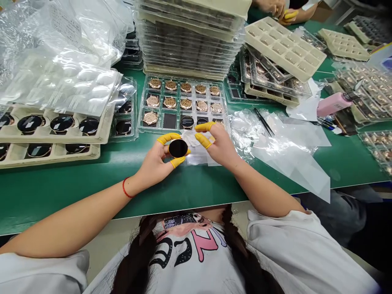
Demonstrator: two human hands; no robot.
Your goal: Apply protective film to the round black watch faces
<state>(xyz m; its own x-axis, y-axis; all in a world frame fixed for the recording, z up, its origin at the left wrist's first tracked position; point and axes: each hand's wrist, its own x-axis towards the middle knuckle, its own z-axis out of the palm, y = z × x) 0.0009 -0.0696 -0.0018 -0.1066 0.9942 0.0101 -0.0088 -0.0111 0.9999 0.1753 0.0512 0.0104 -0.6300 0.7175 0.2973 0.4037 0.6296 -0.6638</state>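
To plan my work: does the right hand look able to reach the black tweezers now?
Probably yes. The right hand is near the tweezers, and only soft clear plastic film lies between, which should not block it.

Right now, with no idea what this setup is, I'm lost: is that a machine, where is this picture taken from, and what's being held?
There is no machine here: this is one picture from a camera worn on a person's head, looking down at their own arms. The left hand holds a round black watch face, and the right hand is close beside it. Some fingers wear yellow finger cots. On the green workbench lie a clear plastic tray of rose-gold watch cases, beige trays of black watch faces, tweezers and a pink bottle. At the top, a co-worker's hand shows.
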